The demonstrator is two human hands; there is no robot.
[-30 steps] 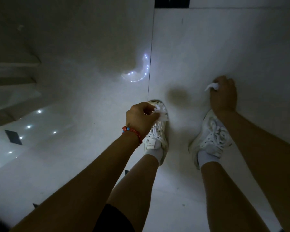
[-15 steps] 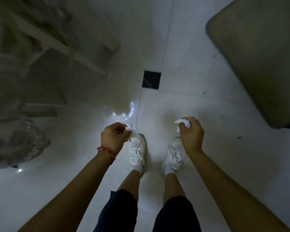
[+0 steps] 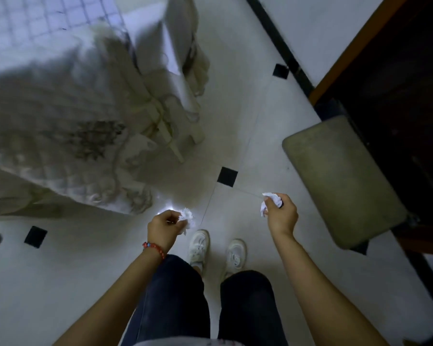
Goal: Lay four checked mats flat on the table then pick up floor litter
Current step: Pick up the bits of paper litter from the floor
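Observation:
My left hand [image 3: 164, 227], with a red bead bracelet at the wrist, is closed on a crumpled white paper scrap [image 3: 187, 217] held above the pale floor. My right hand [image 3: 281, 216] grips a second crumpled white paper scrap [image 3: 270, 201] at about the same height. Both hands hang in front of my white shoes [image 3: 199, 247]. At the top left a checked mat [image 3: 35, 18] lies flat on the table, whose white embroidered cloth [image 3: 60, 146] drapes down over the edge.
A cream chair [image 3: 180, 71] stands by the table. An olive padded stool [image 3: 343, 181] sits at the right beside a dark wooden cabinet [image 3: 398, 71]. The floor is pale tile with small black insets [image 3: 227, 176].
I have risen from a crouch to standing; both hands came up off the floor, each keeping its paper scrap. The table, chair and stool have come into view.

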